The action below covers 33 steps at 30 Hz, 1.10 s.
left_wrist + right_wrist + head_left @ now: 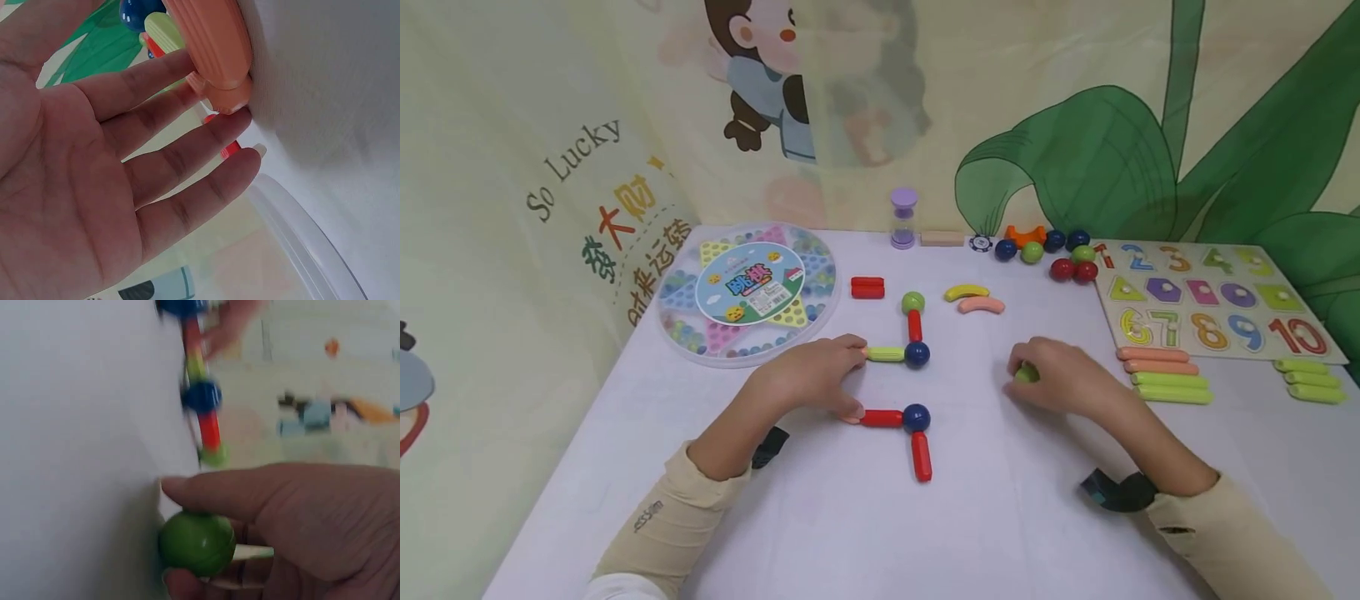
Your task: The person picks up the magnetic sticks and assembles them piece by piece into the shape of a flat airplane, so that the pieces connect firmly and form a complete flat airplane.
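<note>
My left hand point(808, 372) reaches over the table, thumb and fingers spread apart. Its fingertips are at the end of a yellow-green rod point(885, 354), its thumb by a red rod point(882, 418). In the left wrist view, nearly straight fingers touch a ribbed orange rod point(212, 44); the thumb's tip is outside that view. Each of the two rods meets a dark blue ball point(917, 354), and another red rod point(921, 456) extends from the nearer blue ball point(916, 417). With its thumb and fingers, my right hand point(1060, 375) grips a green ball point(197, 544) low over the table.
A round marble board point(748, 358) is at the back left. On the right stands a number puzzle board point(1247, 321), with peach rods point(1157, 361) and green rods point(1172, 387) before it. Several balls point(1062, 268), a purple sand timer point(903, 218) and a toy banana point(966, 292) lie behind.
</note>
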Motion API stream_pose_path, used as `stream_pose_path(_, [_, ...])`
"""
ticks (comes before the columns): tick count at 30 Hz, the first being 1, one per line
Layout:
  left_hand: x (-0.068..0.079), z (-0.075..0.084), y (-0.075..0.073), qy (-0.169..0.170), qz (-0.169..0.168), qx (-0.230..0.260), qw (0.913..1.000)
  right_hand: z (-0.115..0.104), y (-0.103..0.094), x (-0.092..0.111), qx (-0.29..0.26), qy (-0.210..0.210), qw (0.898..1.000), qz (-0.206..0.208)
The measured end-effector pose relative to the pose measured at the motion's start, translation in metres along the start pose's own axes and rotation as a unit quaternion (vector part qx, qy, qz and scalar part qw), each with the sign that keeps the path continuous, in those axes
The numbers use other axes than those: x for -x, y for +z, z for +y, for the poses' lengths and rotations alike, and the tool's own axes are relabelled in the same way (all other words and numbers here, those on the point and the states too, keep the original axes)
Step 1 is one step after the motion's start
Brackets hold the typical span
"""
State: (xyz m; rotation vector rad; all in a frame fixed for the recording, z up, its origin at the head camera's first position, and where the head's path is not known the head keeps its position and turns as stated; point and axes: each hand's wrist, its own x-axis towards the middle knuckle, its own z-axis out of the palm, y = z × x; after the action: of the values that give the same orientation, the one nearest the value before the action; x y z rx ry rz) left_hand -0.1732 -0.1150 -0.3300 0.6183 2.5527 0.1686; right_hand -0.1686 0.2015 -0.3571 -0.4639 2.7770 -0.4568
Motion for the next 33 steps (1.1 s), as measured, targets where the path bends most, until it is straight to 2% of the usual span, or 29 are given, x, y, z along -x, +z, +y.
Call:
stream_pose_path(3, [0.000,-0.001,-0.001,0.005,-0.001,-0.001,1.0000,-0.025,0.018,0.019,-0.019,-0.080,0.997,-0.009])
stream_pose_path(6, [0.000,-0.002,-0.002,0.010,0.000,0.000,0.9999,-0.043,0.032,0.034,-0.057,-0.171,0.983,-0.028])
stream_pose_path(8, [0.000,-0.002,-0.003,0.012,-0.001,0.003,0.9999,-0.054,0.041,0.042,-0.094,-0.243,0.965,-0.044])
stream_pose_path(11, [0.000,-0.004,-0.002,0.013,-0.002,0.005,0.9999,-0.068,0.055,0.047,-0.114,-0.352,0.928,-0.050])
stream_pose_path(15, [-0.001,-0.005,-0.002,0.014,0.001,0.007,0.9999,-0.079,0.068,0.047,-0.072,-0.460,0.885,-0.003])
stream_pose_path(17, [-0.001,-0.005,-0.002,0.014,0.002,0.009,0.9999,-0.082,0.071,0.046,-0.054,-0.484,0.873,0.009])
stream_pose_path(20, [-0.001,-0.005,-0.002,0.014,0.000,0.012,0.9998,-0.085,0.073,0.043,-0.038,-0.492,0.870,0.003])
stream_pose_path(24, [-0.001,-0.005,-0.001,0.013,-0.001,0.011,0.9999,-0.089,0.075,0.040,-0.023,-0.460,0.887,-0.017])
stream_pose_path(28, [-0.002,-0.005,0.000,0.013,0.000,0.006,0.9999,-0.093,0.078,0.035,-0.009,-0.424,0.906,-0.016])
stream_pose_path(31, [-0.002,-0.005,0.000,0.011,-0.002,0.006,0.9999,-0.095,0.078,0.031,-0.009,-0.407,0.913,-0.002])
stream_pose_path(33, [-0.002,-0.005,0.000,0.010,-0.003,0.007,0.9999,-0.096,0.079,0.030,-0.011,-0.405,0.914,0.004])
